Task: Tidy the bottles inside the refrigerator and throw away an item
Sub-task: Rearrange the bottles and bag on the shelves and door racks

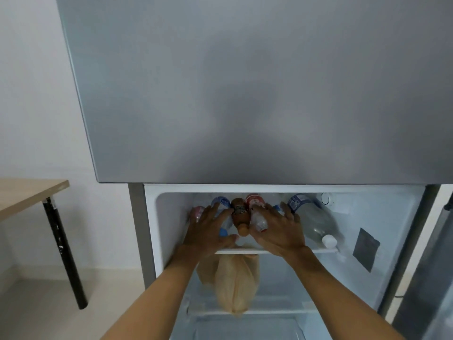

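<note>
Several bottles lie on their sides on the upper shelf [323,251] of the open refrigerator, caps toward me. In the middle is a brown bottle [239,214] with an orange cap. My left hand [208,234] rests flat with spread fingers on a blue-labelled bottle [221,201] to its left; a pink-labelled bottle [196,213] lies further left. My right hand [277,231] lies spread over a red-labelled clear bottle [257,217]. A large clear bottle [316,222] with a white cap lies at the right. Neither hand clasps a bottle.
A tan plastic bag [235,280] sits on the lower shelf under my hands. The grey freezer door [245,94] fills the view above. The open fridge door [431,278] stands at the right. A wooden table [27,192] with a black leg stands at the left.
</note>
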A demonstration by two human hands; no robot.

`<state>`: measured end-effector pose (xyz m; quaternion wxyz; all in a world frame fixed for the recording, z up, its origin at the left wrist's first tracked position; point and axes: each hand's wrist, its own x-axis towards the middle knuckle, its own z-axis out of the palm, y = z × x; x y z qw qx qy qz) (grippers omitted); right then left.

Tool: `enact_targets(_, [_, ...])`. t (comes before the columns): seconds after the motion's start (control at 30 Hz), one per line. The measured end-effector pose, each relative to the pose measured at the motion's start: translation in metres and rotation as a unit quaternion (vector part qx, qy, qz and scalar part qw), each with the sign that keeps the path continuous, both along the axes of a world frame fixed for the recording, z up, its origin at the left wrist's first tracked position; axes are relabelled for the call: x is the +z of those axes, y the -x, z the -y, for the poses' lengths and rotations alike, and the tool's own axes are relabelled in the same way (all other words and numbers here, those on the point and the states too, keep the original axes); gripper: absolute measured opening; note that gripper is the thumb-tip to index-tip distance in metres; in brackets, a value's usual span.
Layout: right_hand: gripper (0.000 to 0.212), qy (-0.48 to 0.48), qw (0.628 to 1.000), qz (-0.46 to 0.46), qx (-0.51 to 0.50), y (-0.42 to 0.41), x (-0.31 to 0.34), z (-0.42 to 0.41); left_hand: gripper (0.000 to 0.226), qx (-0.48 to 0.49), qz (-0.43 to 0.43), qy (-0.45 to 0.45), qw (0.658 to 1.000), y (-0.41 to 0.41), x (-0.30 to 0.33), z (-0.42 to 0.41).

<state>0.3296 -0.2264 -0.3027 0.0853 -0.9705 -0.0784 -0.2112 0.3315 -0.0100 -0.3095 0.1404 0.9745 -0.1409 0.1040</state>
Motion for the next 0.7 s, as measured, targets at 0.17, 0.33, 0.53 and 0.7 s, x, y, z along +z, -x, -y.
enact_targets(0.17, [0.084, 0.072, 0.996, 0.045, 0.007, 0.011, 0.002, 0.018, 0.099, 0.028, 0.006, -0.02, 0.999, 0.007, 0.01, 0.0])
enact_targets(0.33, [0.084, 0.045, 0.996, 0.04, -0.073, 0.021, -0.005, 0.024, 0.127, 0.036, 0.013, -0.036, 0.999, 0.001, 0.009, -0.001])
enact_targets(0.53, [0.094, 0.042, 0.995, 0.033, -0.083, 0.017, -0.005, 0.023, 0.127, 0.039, 0.024, -0.029, 0.999, -0.003, 0.003, 0.0])
enact_targets(0.7, [0.093, 0.035, 0.995, 0.029, -0.084, 0.016, -0.005, 0.025, 0.097, 0.05, 0.012, -0.027, 0.998, -0.003, 0.0, 0.001])
